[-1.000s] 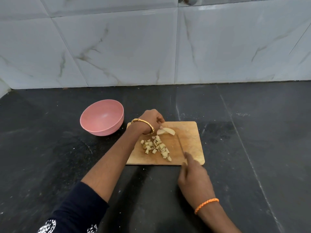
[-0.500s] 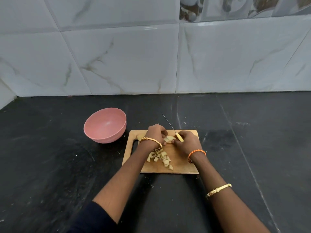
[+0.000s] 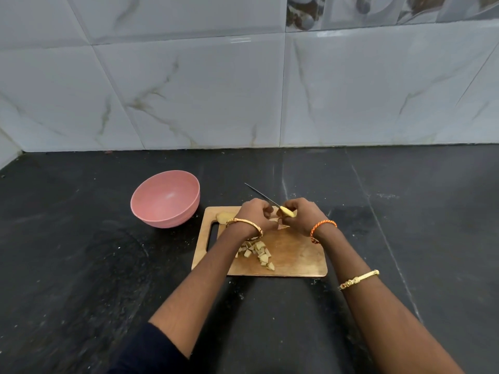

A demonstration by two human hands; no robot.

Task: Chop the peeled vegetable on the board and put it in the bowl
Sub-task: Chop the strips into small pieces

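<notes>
The right hand (image 3: 302, 215) grips the knife (image 3: 272, 202) by its yellow handle, blade pointing away over the board's (image 3: 297, 255) far edge. The left hand (image 3: 253, 215) curls on a vegetable piece (image 3: 280, 225) mid-board; whether it pinches is unclear. Better to tuck fingertips before cutting. Cubes (image 3: 258, 253) lie nearer; the bowl (image 3: 166, 198) sits left of the board.

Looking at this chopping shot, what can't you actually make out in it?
All in the head view:
- Part of the chopped pieces: hidden under the left forearm.
- What the left hand grips: its curled fingers cover it.
- The knife handle: mostly wrapped by the right hand.
- The slice beside the left wrist: partly covered.
- The pink bowl: near inner wall hidden by its rim.
</notes>
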